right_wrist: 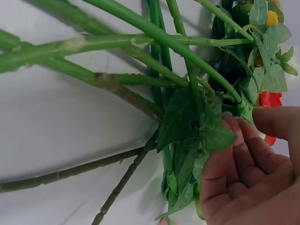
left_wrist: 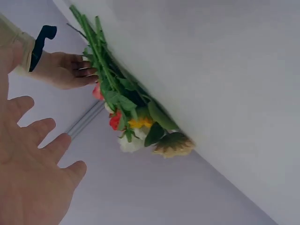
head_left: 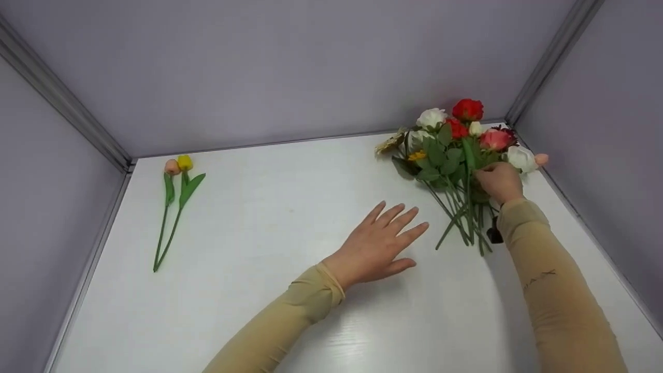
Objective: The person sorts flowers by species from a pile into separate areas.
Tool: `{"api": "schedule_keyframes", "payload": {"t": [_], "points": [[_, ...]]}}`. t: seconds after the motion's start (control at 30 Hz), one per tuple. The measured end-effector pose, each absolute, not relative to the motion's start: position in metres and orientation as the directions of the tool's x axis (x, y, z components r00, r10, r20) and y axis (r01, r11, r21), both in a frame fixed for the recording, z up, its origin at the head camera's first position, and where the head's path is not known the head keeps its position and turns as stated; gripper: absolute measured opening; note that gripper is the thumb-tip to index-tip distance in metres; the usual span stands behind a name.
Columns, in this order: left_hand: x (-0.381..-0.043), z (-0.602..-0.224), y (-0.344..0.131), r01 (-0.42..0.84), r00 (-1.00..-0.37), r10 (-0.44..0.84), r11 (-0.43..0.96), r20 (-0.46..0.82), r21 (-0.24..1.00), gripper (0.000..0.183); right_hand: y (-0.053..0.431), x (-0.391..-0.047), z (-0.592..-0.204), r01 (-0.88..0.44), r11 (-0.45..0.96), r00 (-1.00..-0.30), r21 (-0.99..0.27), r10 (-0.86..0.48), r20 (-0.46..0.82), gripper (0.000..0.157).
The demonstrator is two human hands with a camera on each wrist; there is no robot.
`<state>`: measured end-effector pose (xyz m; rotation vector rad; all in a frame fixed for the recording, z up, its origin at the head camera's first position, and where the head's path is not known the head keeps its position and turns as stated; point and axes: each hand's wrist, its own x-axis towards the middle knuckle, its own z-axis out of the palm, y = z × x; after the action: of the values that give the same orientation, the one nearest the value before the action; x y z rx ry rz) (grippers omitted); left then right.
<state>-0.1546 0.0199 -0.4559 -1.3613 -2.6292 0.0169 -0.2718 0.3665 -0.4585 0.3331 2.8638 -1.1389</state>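
My right hand (head_left: 500, 181) is at the right side of a pile of artificial flowers. Its thumb and fingertips pinch a pale tulip (head_left: 475, 128) by its smooth green stem (right_wrist: 187, 49), close to the leaf. Beneath and around it lie red roses (head_left: 467, 110), white roses (head_left: 431, 118), a pink rose (head_left: 495, 139) and an orange-yellow flower (left_wrist: 141, 122), their stems crossing toward the front. My left hand (head_left: 374, 246) has its fingers spread over the white table, left of the stem ends, and holds nothing.
A peach tulip (head_left: 172, 166) and a yellow tulip (head_left: 185, 162) lie together on the table's left side, stem ends meeting. A beige flower (head_left: 391, 142) lies at the pile's left edge. Grey walls (head_left: 311, 67) border the white table (head_left: 248, 223) at the back and both sides.
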Motion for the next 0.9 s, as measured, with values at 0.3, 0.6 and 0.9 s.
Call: {"api": "schedule_keyframes", "payload": {"t": [0.3, 0.6, 0.9], "points": [[-0.155, -0.467, 0.056, 0.819, -0.562, 0.820, 0.570, 0.107, -0.065, 0.075, 0.362, -0.278, -0.459, 0.297, 0.631, -0.955, -0.717, 0.187, -0.232, 0.036], [-0.159, -0.483, 0.062, 0.806, -0.589, 0.803, 0.592, 0.091, -0.013, 0.072, 0.360, -0.281, -0.462, 0.344, 0.507, -0.939, -0.790, 0.204, -0.278, 0.031], [-0.166, -0.488, 0.051, 0.753, -0.658, 0.744, 0.649, 0.118, 0.105, 0.063, 0.349, -0.277, -0.451, 0.280, 0.343, -0.953, -0.896, 0.210, -0.217, 0.026]]}}
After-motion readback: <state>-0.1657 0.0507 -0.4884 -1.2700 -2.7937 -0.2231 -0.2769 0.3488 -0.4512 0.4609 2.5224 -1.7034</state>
